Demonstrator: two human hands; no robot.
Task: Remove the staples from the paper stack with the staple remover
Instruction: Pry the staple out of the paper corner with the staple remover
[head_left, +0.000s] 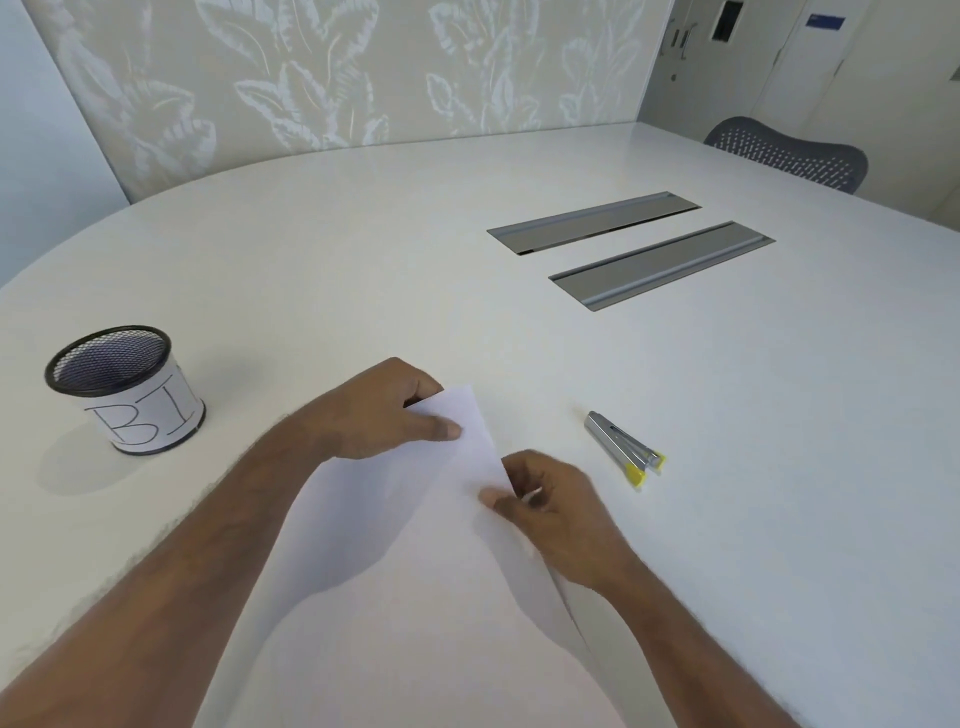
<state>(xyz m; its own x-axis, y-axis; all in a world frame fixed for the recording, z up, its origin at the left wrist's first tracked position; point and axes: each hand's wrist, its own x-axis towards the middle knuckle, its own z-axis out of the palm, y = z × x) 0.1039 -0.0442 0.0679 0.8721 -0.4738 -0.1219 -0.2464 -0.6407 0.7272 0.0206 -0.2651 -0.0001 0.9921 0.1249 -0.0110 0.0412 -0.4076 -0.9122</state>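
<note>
A white paper stack (415, 571) is held lifted off the white table, reaching from the bottom of the view up to its far corner. My left hand (384, 415) grips that far corner from the left. My right hand (545, 504) pinches the stack's right edge, thumb on top. The staple remover (623, 449), silver with yellow tips, lies on the table to the right of my right hand, untouched. No staple can be made out on the paper.
A black mesh cup (124, 389) with a paper label reading "BI" stands at the left. Two grey cable flaps (660, 265) are set into the table (363, 249) further back. A grey chair (789, 153) stands at the far right.
</note>
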